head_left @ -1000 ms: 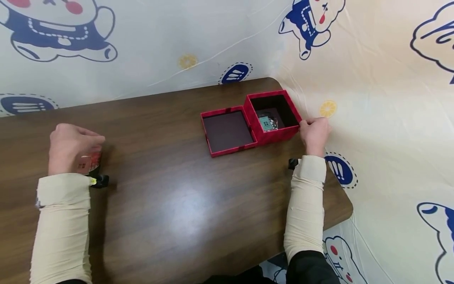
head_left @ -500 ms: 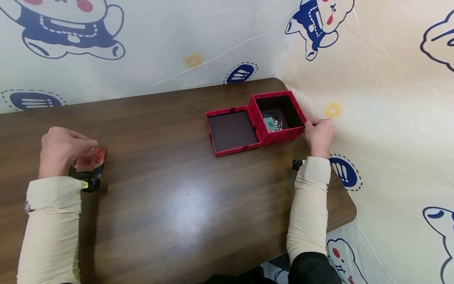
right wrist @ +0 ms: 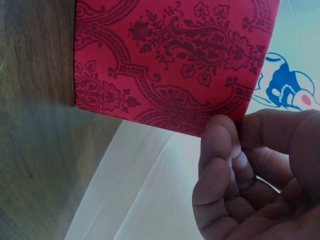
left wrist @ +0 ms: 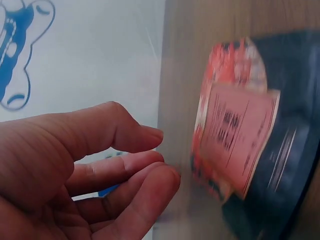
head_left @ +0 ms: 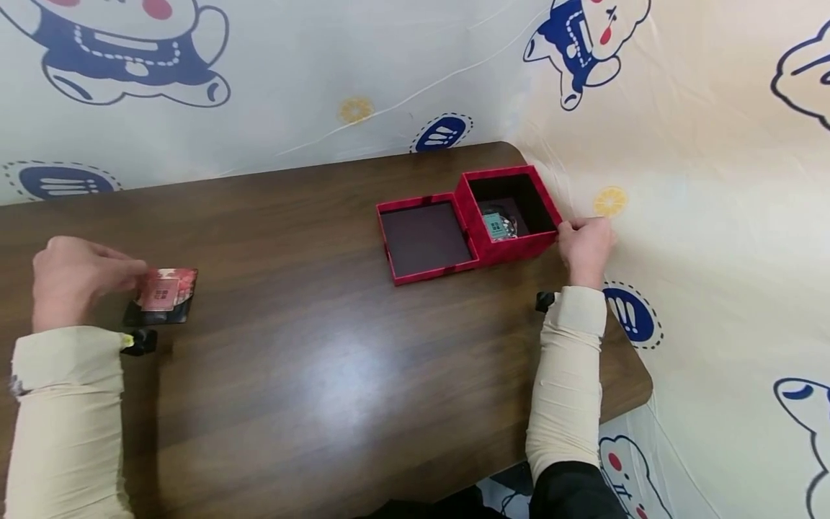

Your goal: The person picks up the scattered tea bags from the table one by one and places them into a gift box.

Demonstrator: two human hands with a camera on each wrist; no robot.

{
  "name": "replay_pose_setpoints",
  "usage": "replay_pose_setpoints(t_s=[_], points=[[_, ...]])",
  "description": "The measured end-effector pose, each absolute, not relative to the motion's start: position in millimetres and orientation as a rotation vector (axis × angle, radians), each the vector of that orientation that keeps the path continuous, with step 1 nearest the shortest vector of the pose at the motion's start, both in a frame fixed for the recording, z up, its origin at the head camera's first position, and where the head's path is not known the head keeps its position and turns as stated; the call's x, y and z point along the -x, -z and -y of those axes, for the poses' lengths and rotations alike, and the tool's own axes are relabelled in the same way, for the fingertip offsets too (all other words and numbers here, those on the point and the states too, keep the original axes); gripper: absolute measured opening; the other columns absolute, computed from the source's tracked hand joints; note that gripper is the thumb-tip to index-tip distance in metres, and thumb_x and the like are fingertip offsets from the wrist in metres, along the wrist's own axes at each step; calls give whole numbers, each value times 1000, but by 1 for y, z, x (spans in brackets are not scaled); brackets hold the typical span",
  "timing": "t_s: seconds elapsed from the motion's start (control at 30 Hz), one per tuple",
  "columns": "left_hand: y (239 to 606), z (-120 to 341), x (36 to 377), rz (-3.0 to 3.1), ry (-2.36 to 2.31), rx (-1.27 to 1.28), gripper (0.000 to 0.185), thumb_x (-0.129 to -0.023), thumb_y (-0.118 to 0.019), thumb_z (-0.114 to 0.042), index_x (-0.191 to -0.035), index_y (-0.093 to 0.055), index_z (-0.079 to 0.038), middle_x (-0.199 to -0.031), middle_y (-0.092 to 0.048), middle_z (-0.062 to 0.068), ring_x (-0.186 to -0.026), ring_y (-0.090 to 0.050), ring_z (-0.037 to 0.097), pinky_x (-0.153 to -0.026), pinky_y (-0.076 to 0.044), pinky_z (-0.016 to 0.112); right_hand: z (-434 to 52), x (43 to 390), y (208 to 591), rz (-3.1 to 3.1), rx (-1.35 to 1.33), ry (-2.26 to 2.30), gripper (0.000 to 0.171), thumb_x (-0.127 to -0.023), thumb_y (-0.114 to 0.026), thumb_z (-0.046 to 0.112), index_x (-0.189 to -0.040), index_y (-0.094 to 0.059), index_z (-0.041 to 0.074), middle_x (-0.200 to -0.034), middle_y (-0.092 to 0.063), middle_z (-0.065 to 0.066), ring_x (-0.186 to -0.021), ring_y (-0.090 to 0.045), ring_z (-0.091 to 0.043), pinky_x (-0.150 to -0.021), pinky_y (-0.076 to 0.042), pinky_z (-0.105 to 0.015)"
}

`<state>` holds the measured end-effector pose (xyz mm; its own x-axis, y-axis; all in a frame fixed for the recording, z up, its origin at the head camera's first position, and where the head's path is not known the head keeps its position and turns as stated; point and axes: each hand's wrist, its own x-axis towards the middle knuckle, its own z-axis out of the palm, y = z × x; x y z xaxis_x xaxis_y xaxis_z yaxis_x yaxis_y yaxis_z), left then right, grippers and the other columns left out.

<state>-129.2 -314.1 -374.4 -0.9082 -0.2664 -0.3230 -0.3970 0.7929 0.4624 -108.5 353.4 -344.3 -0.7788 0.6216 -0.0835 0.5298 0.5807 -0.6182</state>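
Mid-packing, seemingly: right hand (head_left: 586, 244) steadying red box (head_left: 512, 213), fingers curled on its corner; left hand (head_left: 68, 280) loose-fingered, empty, beside packet (head_left: 162, 295) far left of it, needing regrasping.

Left wrist view: packet (left wrist: 240, 145) motion-blurred, label print unreadable, right side cut off by frame edge. Head view: item inside red box (head_left: 512, 209) too small to identify, partly hidden by box wall. Right wrist view: box cropped at top, opening out of frame; right hand (right wrist: 255, 175) cut off at bottom-right, thumb contact on box not visible.
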Motion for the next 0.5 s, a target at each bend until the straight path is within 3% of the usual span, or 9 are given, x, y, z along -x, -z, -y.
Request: replay_pose_setpoints(t_s=[0.13,0.3,0.5], points=[[372,319,130,-2715,-774,541,58,-94,-67,-34,-119,-62,18,-68,-70,18,-112,-49,54,-68,-46,54,-357,107,343,2667,989,-977,33,-101,-52,21,-114,-76,4,-103,-71,-19,-98,-51,-27,-65,-47,-33],[375,321,135,-2682,-753,498,62,-92,-71,-40,-113,-65,18,-69,-70,17,-100,-54,51,-65,-46,52,-360,105,341,2653,997,-960,34,-101,-51,22,-114,-77,4,-103,-71,-18,-97,-52,-25,-64,-47,-32],[384,321,137,-2617,-734,561,74,-82,-78,-56,-105,-70,14,-72,-68,14,-101,-45,47,-64,-44,47,-357,104,340,2674,981,-945,33,-101,-52,22,-114,-76,4,-102,-71,-18,-103,-49,-27,-65,-46,-33]])
